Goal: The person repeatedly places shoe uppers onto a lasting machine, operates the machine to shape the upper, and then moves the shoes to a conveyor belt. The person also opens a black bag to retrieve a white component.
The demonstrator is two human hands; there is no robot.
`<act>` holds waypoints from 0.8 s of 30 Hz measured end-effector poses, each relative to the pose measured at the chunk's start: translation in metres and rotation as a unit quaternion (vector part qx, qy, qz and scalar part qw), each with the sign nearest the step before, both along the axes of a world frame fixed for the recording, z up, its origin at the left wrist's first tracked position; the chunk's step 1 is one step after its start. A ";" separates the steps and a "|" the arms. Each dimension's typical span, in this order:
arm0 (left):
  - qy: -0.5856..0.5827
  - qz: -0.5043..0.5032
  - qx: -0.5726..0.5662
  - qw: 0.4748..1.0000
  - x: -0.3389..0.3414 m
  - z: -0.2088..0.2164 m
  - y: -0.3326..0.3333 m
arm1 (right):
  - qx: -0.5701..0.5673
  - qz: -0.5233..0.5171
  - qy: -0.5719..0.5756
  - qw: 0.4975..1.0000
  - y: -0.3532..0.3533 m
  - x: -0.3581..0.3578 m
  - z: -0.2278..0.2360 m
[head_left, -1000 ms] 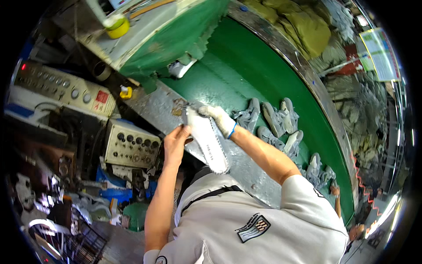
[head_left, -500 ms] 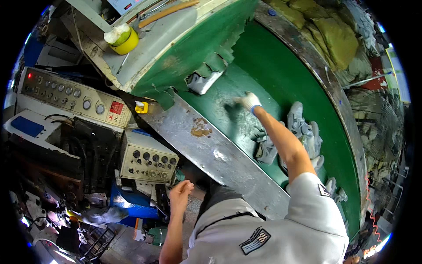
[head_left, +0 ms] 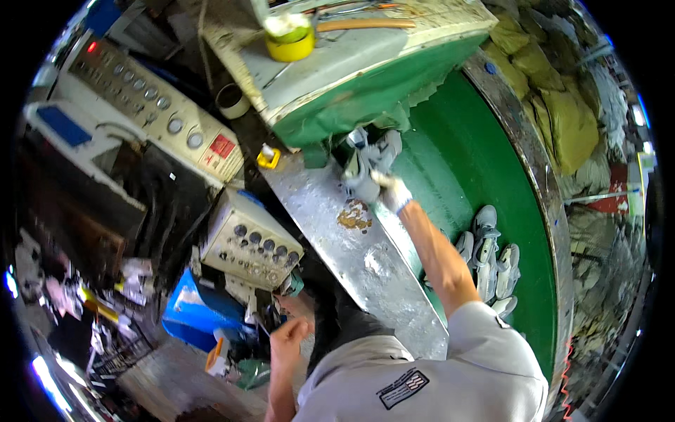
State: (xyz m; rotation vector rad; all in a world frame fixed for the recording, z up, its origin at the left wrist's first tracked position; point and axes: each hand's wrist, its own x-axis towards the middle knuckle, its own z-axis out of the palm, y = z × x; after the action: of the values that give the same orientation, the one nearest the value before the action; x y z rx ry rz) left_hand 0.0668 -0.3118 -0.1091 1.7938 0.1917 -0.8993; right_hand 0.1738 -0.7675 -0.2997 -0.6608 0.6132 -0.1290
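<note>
My right hand [head_left: 394,193], in a white glove, has its fingers closed on the near end of a grey shoe [head_left: 360,178]. That shoe lies over the inner edge of the metal ledge, just in front of the torn green curtain. Right behind it, partly under the curtain, sits another grey shoe [head_left: 388,146] on the green conveyor belt [head_left: 450,151]. My left hand [head_left: 290,339] is bare and hangs low beside my body, fingers curled, with nothing seen in it.
Several grey shoes [head_left: 485,257] stand on the belt to the right. A metal ledge [head_left: 380,264] runs along its near side. Control panels with knobs [head_left: 253,246] stand at left. On the machine top are a yellow cup [head_left: 292,48] and a wooden handle [head_left: 365,24]. Sacks [head_left: 562,105] lie beyond.
My right hand has come back from the middle of the belt toward the ledge and now grips a grey shoe by the curtain. The left hand stays low, its fingers more curled.
</note>
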 end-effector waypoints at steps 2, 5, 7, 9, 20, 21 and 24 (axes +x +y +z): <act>-0.041 0.055 0.005 0.998 0.018 0.006 0.009 | 0.053 0.104 -0.065 0.991 0.058 -0.048 0.035; -0.116 0.087 -0.004 0.989 0.069 0.035 0.025 | 0.146 0.171 -0.174 0.959 0.157 -0.106 0.089; -0.130 0.123 -0.093 0.980 0.098 0.055 0.033 | 0.344 0.087 -0.138 0.925 0.220 -0.108 0.150; -0.156 0.124 -0.122 0.972 0.118 0.061 0.043 | 0.473 0.171 -0.107 0.857 0.267 -0.088 0.152; -0.081 0.386 -0.139 0.908 0.107 0.080 0.213 | 0.143 0.362 -0.036 0.921 0.448 -0.002 0.249; -0.116 0.400 -0.145 0.898 0.106 0.075 0.225 | 0.121 0.372 -0.057 0.918 0.461 0.006 0.248; -0.149 0.472 -0.160 0.854 0.110 0.070 0.254 | 0.062 0.380 -0.050 0.922 0.501 0.026 0.246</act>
State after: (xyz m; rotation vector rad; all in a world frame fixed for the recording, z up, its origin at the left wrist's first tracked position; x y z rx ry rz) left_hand 0.1766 -0.0577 -0.0386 1.2508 0.6171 0.0613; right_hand 0.1996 -0.2665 -0.0540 -0.7234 0.2294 0.5943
